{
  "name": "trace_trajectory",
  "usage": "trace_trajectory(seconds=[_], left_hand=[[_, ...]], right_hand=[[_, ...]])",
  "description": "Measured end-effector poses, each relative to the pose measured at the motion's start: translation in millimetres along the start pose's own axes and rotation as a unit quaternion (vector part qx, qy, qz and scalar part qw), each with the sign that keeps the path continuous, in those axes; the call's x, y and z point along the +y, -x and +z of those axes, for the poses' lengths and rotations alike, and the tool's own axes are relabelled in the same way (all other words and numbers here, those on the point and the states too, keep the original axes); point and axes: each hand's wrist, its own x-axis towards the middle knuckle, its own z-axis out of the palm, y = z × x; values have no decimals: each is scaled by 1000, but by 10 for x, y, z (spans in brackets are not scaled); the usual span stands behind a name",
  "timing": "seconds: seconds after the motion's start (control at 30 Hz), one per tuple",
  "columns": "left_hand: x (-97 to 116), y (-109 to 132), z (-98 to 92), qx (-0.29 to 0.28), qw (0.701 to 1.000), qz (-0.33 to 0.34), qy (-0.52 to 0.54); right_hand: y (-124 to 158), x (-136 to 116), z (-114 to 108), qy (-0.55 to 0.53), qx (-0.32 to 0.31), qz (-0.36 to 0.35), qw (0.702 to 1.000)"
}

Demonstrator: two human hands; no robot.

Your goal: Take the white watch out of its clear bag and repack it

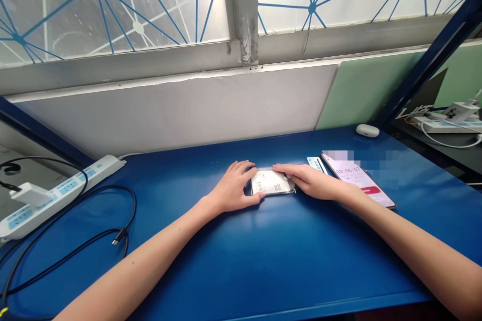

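A small flat white packet (273,182) in clear, shiny plastic lies on the blue table, with dark printing on its face. My left hand (235,188) holds its left end, thumb at the near edge and fingers at the far edge. Across the far right corner of the packet rests my right hand (305,179), its fingers stretched out and close together; its thumb is hidden. A white and blue card (316,164) lies just beyond my right hand. Beside the card is a phone (361,178) with a running timer on its screen, partly covered by my right forearm.
The blue table (241,261) has a wall panel and windows behind it. On the left lie a white power strip (81,183) with a plugged-in charger (33,195) and a looped black cable (120,235). A white earbud case (367,131) sits at the back right, near a blue post.
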Motion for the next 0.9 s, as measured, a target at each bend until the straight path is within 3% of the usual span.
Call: trace_trajectory(seconds=[0.23, 0.43, 0.67, 0.9], left_hand=[[9, 8, -3, 9, 1000, 4, 11], [23, 19, -8, 8, 1000, -6, 6], [-12, 31, 4, -8, 1000, 23, -2], [-3, 12, 14, -10, 1000, 3, 6]], right_hand=[[1, -28, -3, 119, 91, -12, 989], [28, 9, -68, 109, 53, -57, 991], [55, -75, -87, 95, 30, -14, 995], [47, -100, -83, 107, 19, -15, 994]])
